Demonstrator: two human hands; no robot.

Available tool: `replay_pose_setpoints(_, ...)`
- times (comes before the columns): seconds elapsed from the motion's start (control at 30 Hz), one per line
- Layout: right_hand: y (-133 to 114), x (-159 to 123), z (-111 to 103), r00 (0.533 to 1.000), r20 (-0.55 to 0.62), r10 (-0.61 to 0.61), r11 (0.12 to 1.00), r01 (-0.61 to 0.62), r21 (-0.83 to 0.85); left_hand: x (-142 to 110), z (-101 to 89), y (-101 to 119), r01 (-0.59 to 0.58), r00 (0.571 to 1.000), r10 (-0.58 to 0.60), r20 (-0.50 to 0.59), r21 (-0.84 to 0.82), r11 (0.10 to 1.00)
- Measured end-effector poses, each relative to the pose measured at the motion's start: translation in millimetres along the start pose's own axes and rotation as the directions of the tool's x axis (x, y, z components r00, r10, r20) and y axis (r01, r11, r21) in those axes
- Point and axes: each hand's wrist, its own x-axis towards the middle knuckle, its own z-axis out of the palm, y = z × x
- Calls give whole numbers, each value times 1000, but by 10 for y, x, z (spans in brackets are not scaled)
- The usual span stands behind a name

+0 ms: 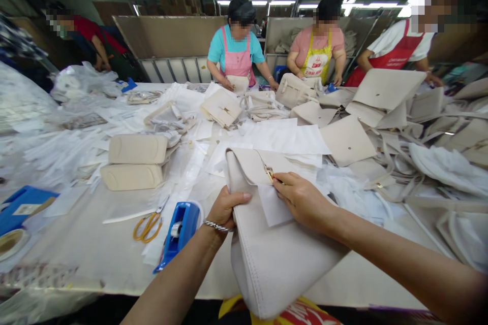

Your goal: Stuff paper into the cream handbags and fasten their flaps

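Gold clasp [269, 172] pinched on a pale bag [284, 264]

The left grip [225, 207] clutches the bag's side edge; just right of it, the right grip [299, 194] pinches the clasp. Should that slip, metal might scuff whatever the white sheet [270, 207] leaves bare. From here, the left fingers are mostly hidden behind the bag, the clasp's fastening unclear.

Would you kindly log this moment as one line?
left hand: holding bag; right hand: pinching gold clasp; white sheet: below clasp; nearby: scissors, blue tape dispenser
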Motion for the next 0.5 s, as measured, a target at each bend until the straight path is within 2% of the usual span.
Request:
replay_pose_setpoints(0.1, 22, -21, 76, 1000, -6, 23, 999, -23, 23, 24, -81, -69, -3, 1000, 3, 19, -3, 1000)
replay_pose_setpoints(0.2, 57, -42, 138, 998, 16, 55, 996, -56, 72, 43, -179, -128, -35, 999, 35, -8, 7, 999)
replay_pose_setpoints(0.27, 71, -52, 194, 993, 6, 114, 990, -114, 83, 33, -219, -135, -82, 996, 83, -33, 46, 996)
replay_pose_setpoints(0.33, 69, -60, 269, 982, -39, 187, 978, -182, 104, 2, -217, -112, -154, 988, 157, -13, 144, 978)
replay_pose_setpoints(0.4, 48, -65, 354, 963, -87, 255, 955, -236, 182, -42, -174, -77, -247, 968, 247, 43, 338, 908)
replay_pose_setpoints(0.47, 20, -69, 437, 951, -88, 297, 910, -254, 329, -82, -106, -53, -308, 945, 312, 93, 570, 762)
replay_pose_setpoints(0.5, 11, -67, 479, 951, -65, 301, 873, -248, 419, -95, -71, -48, -314, 940, 323, 105, 635, 706)
